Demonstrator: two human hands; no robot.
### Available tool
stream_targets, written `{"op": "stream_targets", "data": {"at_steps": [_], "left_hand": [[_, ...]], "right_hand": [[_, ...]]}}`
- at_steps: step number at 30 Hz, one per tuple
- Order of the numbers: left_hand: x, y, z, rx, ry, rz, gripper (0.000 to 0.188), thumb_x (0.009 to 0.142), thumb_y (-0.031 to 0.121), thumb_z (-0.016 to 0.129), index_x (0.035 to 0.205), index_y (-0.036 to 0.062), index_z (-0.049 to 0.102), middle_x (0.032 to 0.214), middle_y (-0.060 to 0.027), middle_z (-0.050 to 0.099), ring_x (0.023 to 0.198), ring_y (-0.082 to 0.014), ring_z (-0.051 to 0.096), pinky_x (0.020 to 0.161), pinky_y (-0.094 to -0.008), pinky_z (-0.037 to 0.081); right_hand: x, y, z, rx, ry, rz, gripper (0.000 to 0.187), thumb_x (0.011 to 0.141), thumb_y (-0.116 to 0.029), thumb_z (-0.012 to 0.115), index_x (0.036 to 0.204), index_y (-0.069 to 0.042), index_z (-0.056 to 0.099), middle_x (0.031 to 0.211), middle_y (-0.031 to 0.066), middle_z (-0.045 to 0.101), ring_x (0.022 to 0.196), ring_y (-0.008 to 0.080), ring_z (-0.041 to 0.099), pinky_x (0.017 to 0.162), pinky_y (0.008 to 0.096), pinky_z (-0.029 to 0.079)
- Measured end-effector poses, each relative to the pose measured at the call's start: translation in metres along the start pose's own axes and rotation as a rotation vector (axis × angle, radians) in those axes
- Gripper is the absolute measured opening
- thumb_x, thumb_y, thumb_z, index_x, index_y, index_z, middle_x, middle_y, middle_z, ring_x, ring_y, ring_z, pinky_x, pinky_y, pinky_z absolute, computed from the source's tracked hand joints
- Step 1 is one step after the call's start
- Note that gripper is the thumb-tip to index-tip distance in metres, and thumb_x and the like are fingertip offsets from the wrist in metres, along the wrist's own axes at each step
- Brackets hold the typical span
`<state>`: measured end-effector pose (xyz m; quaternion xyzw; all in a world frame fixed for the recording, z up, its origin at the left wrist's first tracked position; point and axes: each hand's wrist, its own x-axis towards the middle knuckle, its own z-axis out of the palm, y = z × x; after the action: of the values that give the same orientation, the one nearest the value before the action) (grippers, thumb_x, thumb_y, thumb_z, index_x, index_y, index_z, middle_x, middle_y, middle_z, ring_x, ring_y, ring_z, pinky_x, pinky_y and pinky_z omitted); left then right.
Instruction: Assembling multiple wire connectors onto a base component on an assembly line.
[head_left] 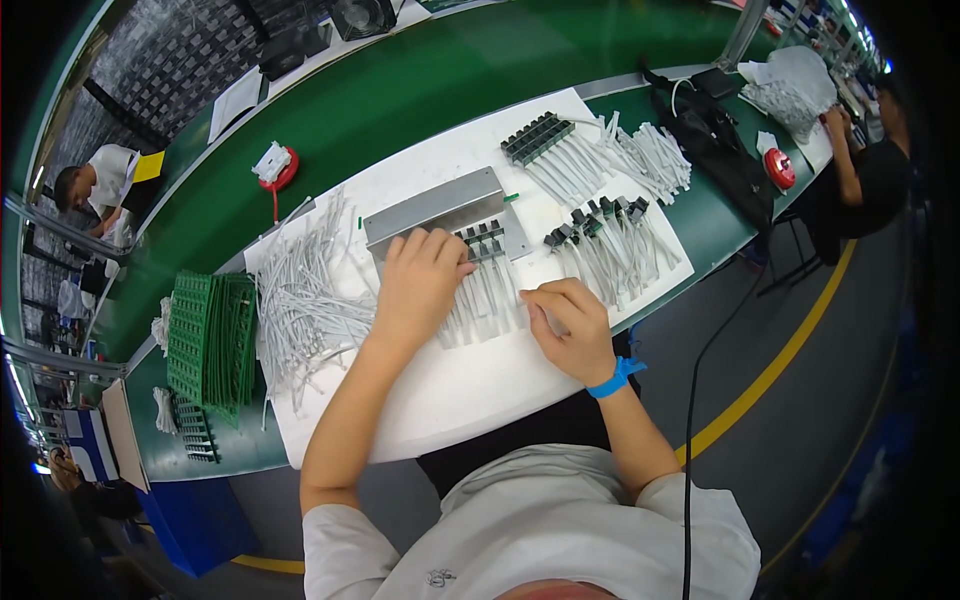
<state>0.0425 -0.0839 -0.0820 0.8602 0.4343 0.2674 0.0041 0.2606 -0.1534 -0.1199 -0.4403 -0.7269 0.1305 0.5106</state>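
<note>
A long grey metal fixture lies on a white board. At its near side sits a row of small black connectors, with white cables running from them toward me. My left hand rests over the fixture's near edge, fingers curled, with its thumb beside the connectors. Whatever is under those fingers stays hidden. My right hand, with a blue band at its wrist, is closed in a pinch just right of these cables. What its fingertips hold is too small to make out.
A pile of loose white cables covers the board's left. Cables with black ends and a black connector block lie right. Green circuit panels stack at far left. A black bag lies far right. Other people sit nearby.
</note>
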Motion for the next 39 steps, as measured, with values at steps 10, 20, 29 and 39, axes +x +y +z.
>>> {"op": "stream_targets", "data": {"at_steps": [10, 20, 29, 39], "left_hand": [[0.031, -0.014, -0.067, -0.845, 0.455, -0.407, 0.04, 0.103, 0.02, 0.059, 0.138, 0.001, 0.054, 0.103, -0.0026, 0.059, 0.087, -0.0089, 0.05, 0.08, -0.0271, 0.046], [0.049, 0.029, 0.008, -1.45, 0.034, -0.517, 0.026, 0.103, 0.016, 0.057, 0.119, -0.0013, 0.047, 0.094, -0.0096, 0.061, 0.064, -0.0123, 0.056, 0.059, -0.0261, 0.047], [0.033, 0.018, 0.011, -1.291, -0.554, -0.34, 0.02, 0.086, -0.001, 0.071, 0.098, 0.0034, 0.056, 0.097, -0.0062, 0.068, 0.09, -0.0113, 0.064, 0.08, -0.0278, 0.054], [0.043, -0.055, -0.102, -1.219, 0.239, -0.345, 0.021, 0.087, 0.01, 0.076, 0.091, 0.0029, 0.056, 0.089, -0.0123, 0.067, 0.073, -0.0178, 0.066, 0.066, -0.0309, 0.054]], "right_hand": [[-0.008, -0.006, -0.005, 0.174, 0.097, 0.116, 0.022, 0.083, 0.004, 0.07, 0.104, -0.002, 0.074, 0.092, 0.0109, 0.067, 0.078, 0.0225, 0.065, 0.07, 0.0314, 0.052], [-0.008, -0.013, 0.003, 0.608, -0.028, 0.365, 0.056, 0.094, -0.003, 0.062, 0.146, 0.001, 0.039, 0.102, 0.0126, 0.063, 0.087, 0.0172, 0.063, 0.079, 0.0296, 0.053], [-0.008, -0.004, -0.016, 0.653, -0.026, 0.63, 0.035, 0.097, -0.007, 0.066, 0.129, 0.004, 0.054, 0.096, 0.0102, 0.066, 0.075, 0.0124, 0.065, 0.059, 0.0255, 0.053], [0.035, -0.032, 0.031, -0.115, -0.332, 0.023, 0.049, 0.088, -0.009, 0.07, 0.135, -0.006, 0.053, 0.133, 0.0144, 0.054, 0.085, 0.0279, 0.067, 0.07, 0.0373, 0.056]]}}
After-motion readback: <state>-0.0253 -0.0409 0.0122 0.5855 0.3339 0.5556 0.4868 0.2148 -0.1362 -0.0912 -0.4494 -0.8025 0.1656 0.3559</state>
